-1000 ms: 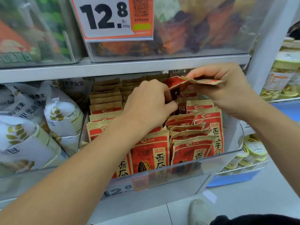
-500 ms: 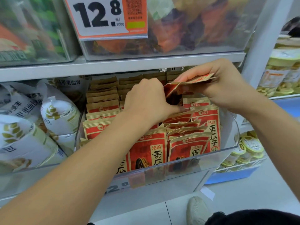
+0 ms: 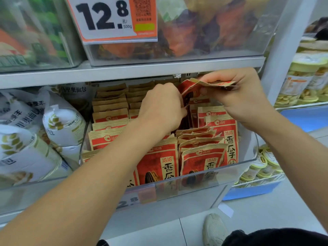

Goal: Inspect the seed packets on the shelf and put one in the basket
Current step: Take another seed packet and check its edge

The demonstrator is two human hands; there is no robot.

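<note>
Seed packet [image 3: 209,86] sits pinched in my right hand [image 3: 243,96] at center right of the frame, while my left hand [image 3: 161,107] grips its lower end above the bin [image 3: 248,157].

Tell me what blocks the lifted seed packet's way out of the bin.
Nothing visible does: the right hand and left hand hold the seed packet above the bin, just under the shelf. No basket is in view.
</note>
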